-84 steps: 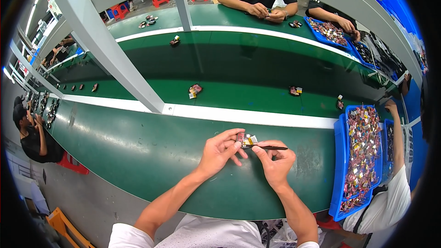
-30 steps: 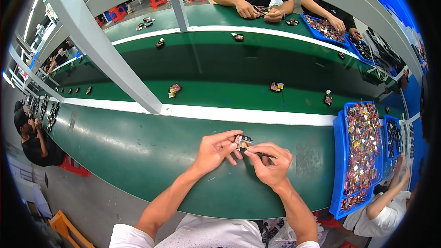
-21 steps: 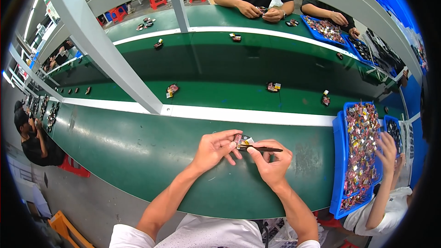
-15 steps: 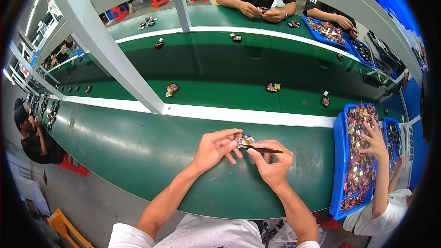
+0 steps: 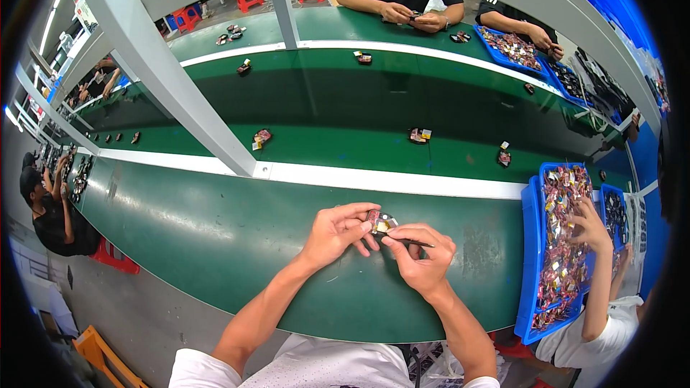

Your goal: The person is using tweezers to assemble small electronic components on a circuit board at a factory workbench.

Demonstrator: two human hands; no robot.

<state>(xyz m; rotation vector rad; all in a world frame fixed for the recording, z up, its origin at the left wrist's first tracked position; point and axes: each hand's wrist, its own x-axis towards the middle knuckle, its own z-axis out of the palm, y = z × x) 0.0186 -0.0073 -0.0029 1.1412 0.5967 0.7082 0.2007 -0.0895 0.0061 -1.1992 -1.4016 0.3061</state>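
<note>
Over the green worktop (image 5: 215, 233), my left hand (image 5: 332, 236) is closed on a small electronic assembly (image 5: 384, 224), which has a black casing, reddish parts and a yellow-and-white tag. My right hand (image 5: 424, 257) pinches a slim black tool (image 5: 422, 243) that looks like tweezers. Its tip meets the near right side of the assembly, though my fingers partly cover the contact. Both hands are close together, thumbs facing each other.
A blue tray (image 5: 530, 259) full of small parts stands at the right, with a co-worker's hand (image 5: 591, 228) over it. Beyond a white rail (image 5: 374, 179), a green conveyor belt (image 5: 323, 147) carries spaced assemblies. A grey post (image 5: 172, 72) rises at left. Co-workers sit opposite.
My right hand has shifted slightly left and the black tool shows less of its length. Assemblies on the belt have moved left. The co-worker's hand at the tray has lowered slightly.
</note>
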